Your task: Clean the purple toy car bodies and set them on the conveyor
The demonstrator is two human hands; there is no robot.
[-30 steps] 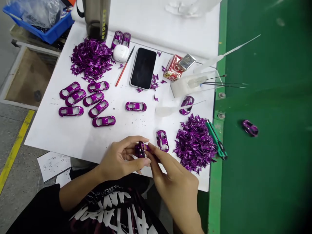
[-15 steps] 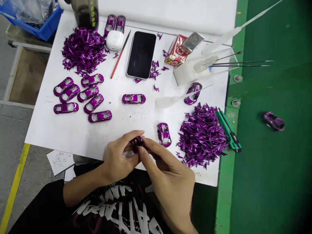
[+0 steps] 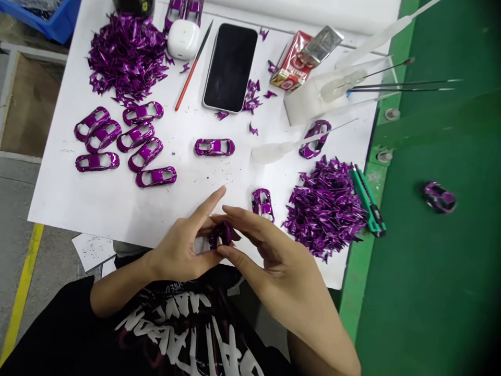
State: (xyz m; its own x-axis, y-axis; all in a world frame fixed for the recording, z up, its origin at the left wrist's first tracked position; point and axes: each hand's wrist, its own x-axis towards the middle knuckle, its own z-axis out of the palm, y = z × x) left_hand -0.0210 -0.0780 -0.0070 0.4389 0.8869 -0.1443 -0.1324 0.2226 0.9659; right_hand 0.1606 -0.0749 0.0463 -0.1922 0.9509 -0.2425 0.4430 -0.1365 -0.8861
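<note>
A small purple toy car body [image 3: 221, 233] is held up over the table's front edge, partly hidden by fingers. My left hand [image 3: 183, 246] grips it from the left, its thumb below and its index finger stretched upward off the car. From the right, my right hand [image 3: 279, 261] presses its thumb against the car, with the index finger arched above. Another purple car body [image 3: 262, 204] lies just beyond my right fingers, and one more [image 3: 214, 147] sits farther up the white sheet [image 3: 188, 198].
Purple pointed pieces form a right pile [image 3: 326, 209] and a left pile [image 3: 127, 57]. Several car bodies [image 3: 144, 154] lie at left. A green cutter [image 3: 369, 201], dropper bottle [image 3: 274, 151], phone [image 3: 230, 68], red brush [image 3: 193, 68], white case [image 3: 183, 39] and red pack [image 3: 293, 61] lie around.
My left index finger has lifted away from the car, and my right fingers have spread apart. The car has turned in my hands. The camera view has shifted slightly.
</note>
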